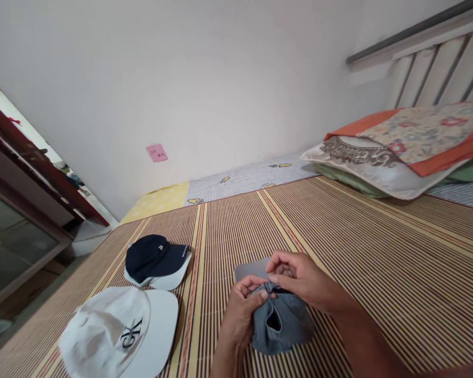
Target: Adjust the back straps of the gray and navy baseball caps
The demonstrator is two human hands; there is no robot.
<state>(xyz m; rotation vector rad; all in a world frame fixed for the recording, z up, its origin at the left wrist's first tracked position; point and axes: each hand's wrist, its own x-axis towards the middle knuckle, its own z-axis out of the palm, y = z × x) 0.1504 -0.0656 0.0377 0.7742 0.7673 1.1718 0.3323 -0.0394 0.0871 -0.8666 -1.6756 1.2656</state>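
Observation:
A grey-blue cap [287,323] lies on the striped bamboo mat [228,226], its back opening toward me and its lighter brim beyond my hands. My left hand [244,310] pinches the cap's back strap on the left of it. On the right, my right hand [299,278] holds the strap area too, thumb and fingers close together. The exact strap end between the fingers is too small to make out. To the left sit a white cap [106,331] with black letters and, behind it, a navy cap [147,257] resting on a pale cap [169,279].
Pillows [378,168] under an orange floral cloth [425,131] lie at the back right, near a white headboard or radiator. A pink note [156,153] is on the white wall. The mat's left edge drops to the floor.

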